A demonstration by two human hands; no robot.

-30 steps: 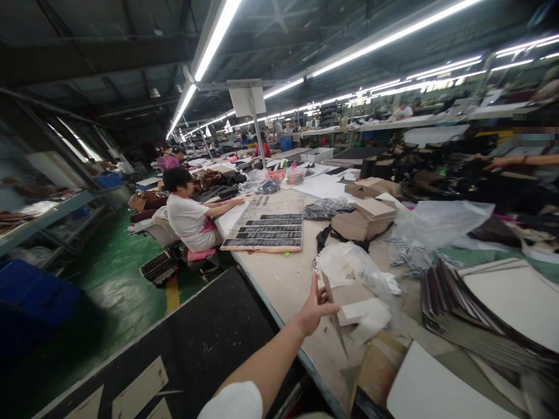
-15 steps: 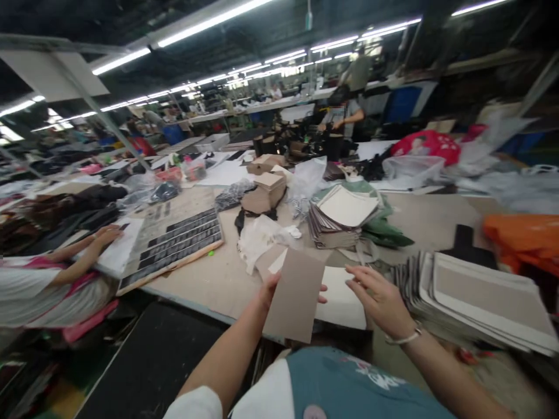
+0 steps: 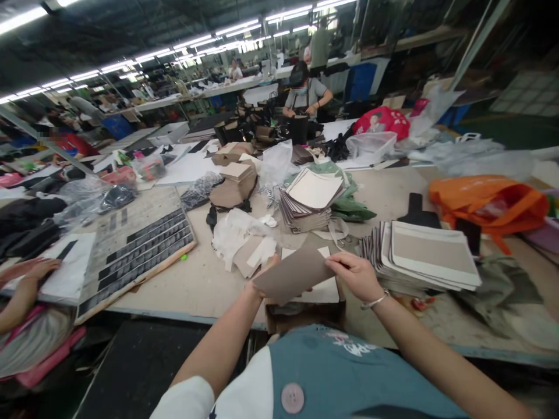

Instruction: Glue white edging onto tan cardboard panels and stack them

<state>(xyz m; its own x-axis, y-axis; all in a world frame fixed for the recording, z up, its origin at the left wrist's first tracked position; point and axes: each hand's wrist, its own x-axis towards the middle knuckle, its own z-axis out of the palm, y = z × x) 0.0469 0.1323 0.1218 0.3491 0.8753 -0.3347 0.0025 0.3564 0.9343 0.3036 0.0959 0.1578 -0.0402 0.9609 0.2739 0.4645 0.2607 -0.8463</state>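
Observation:
A grey-brown rectangular panel is tilted in front of my body, held by both hands. My left hand grips its left end, with the fingers mostly hidden behind it. At the upper right corner, my right hand pinches the panel between thumb and fingertips. Below it lies a cream sheet on a brown box-like support at the table edge. To the right of my right hand is a fanned stack of cream-bordered brown panels.
Another stack of cream panels stands ahead, near a white plastic bag and brown pieces. A board with black strips lies left, beside a co-worker's hands. An orange bag sits right.
My right hand has moved in and taken the panel's corner; before, it was apart with fingers spread. The panel has turned from upright to a flatter tilt. The view has swung right.

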